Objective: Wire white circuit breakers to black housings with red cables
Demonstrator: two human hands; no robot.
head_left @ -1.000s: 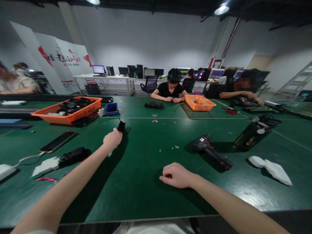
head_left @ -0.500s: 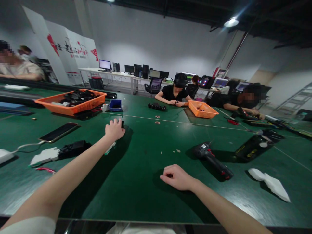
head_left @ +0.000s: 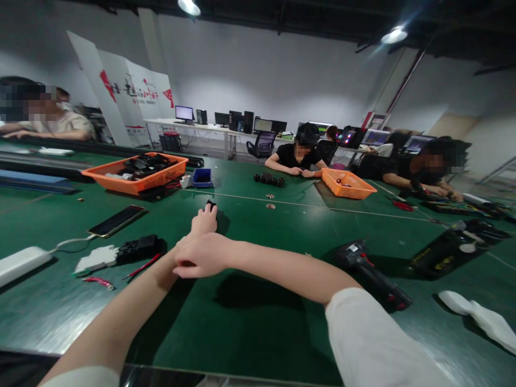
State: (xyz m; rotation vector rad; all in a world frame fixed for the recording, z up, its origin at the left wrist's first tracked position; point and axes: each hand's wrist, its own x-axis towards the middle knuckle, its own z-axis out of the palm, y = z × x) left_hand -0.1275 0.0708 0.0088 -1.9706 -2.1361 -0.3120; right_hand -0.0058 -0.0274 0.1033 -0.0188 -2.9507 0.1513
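My left hand (head_left: 205,220) reaches far out over the green table (head_left: 258,301) and closes on a small black part (head_left: 210,204) that rests on the table surface. My right hand (head_left: 201,255) has crossed to the left and lies over my left forearm, fingers curled; whether it holds anything I cannot make out. A black power drill (head_left: 371,274) lies on the table to the right of my right arm.
An orange tray (head_left: 135,174) of black parts, a blue bin (head_left: 201,177), a phone (head_left: 116,220), a black block (head_left: 139,248) and a red pen (head_left: 141,266) lie to the left. Another orange tray (head_left: 346,184), a black tool case (head_left: 447,252) and white cloth (head_left: 479,317) are right. Several people sit across the table.
My right hand has swung left from the table onto my left forearm. My left hand has lowered the black part onto the table. The view has turned slightly left.
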